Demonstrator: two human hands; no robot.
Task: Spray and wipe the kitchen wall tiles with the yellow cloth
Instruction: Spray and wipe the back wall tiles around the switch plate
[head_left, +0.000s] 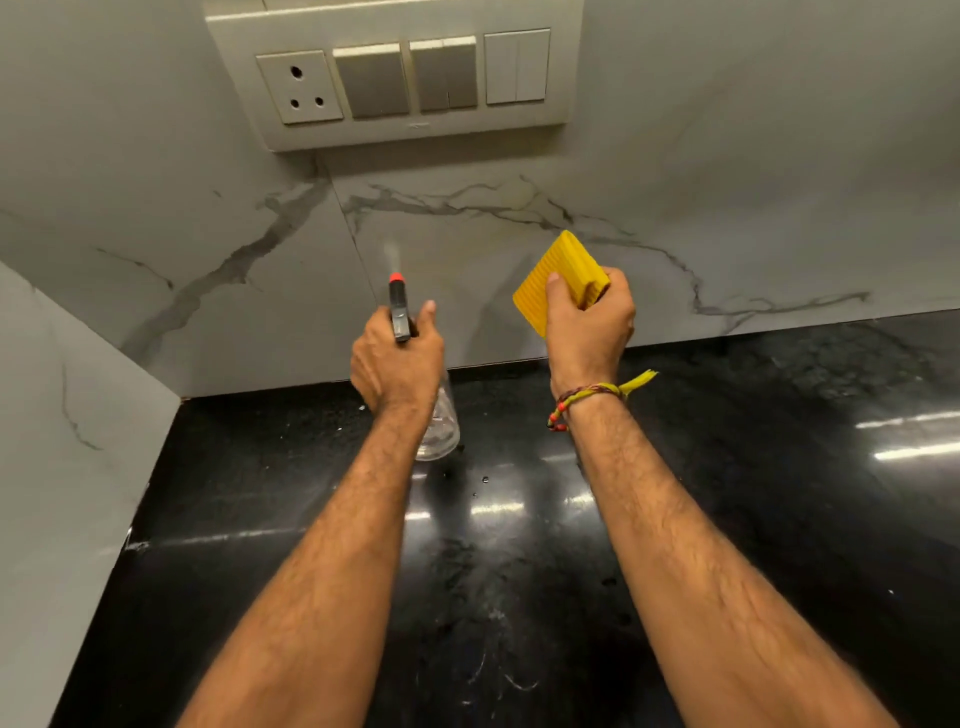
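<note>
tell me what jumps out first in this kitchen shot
The folded ribbed yellow cloth gripped in the right hand, raised before the white marble-veined wall tiles. Beside it, the left hand holds a clear red-nozzled spray bottle aimed at the tiles, over the glossy black countertop.

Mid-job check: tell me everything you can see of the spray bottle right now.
The spray bottle has a clear, see-through body that looks like plastic, a black spray head and a red-orange nozzle tip. The left hand grips it around the neck, fingers curled round it, hiding the trigger. It is held above the black countertop, nozzle aimed at the marble-look wall tiles below the switch panel. A faint mist shows just beyond the nozzle. How much liquid is inside cannot be told.
</note>
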